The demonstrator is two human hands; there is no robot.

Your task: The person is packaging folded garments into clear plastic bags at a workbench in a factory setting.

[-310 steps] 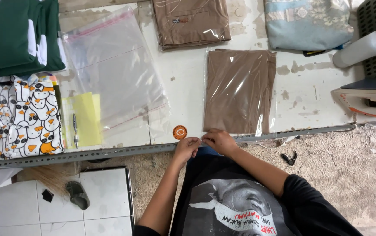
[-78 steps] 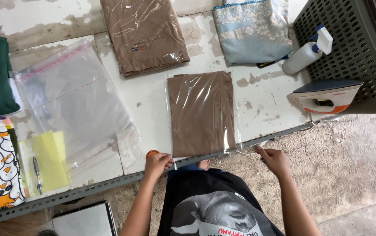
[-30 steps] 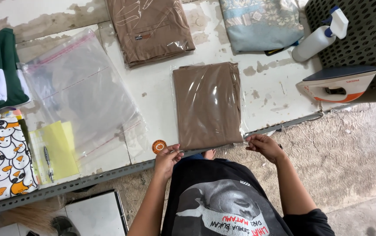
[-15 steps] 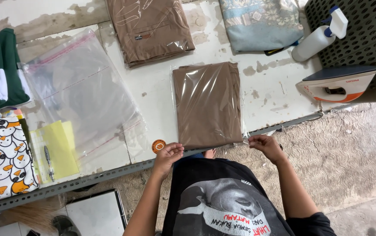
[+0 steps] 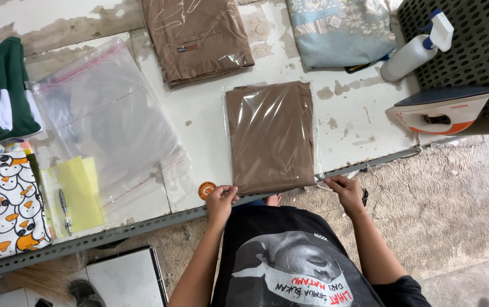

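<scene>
Bagged brown garment (image 5: 271,135) lies between left hand (image 5: 220,199) and right hand (image 5: 345,189).

Bare white table (image 5: 204,122) runs as a strip between the empty plastic bags (image 5: 105,119) and the bagged brown cloth (image 5: 271,136), wide enough for a hand to pass. Another open patch lies right of that cloth, hemmed in by the iron (image 5: 438,111), the spray bottle (image 5: 417,48) and the dark crate (image 5: 471,45). A 2nd brown bundle (image 5: 199,37) and a blue cloth (image 5: 341,31) block the far edge. The orange tape roll (image 5: 207,189) sits at the near rim.
</scene>
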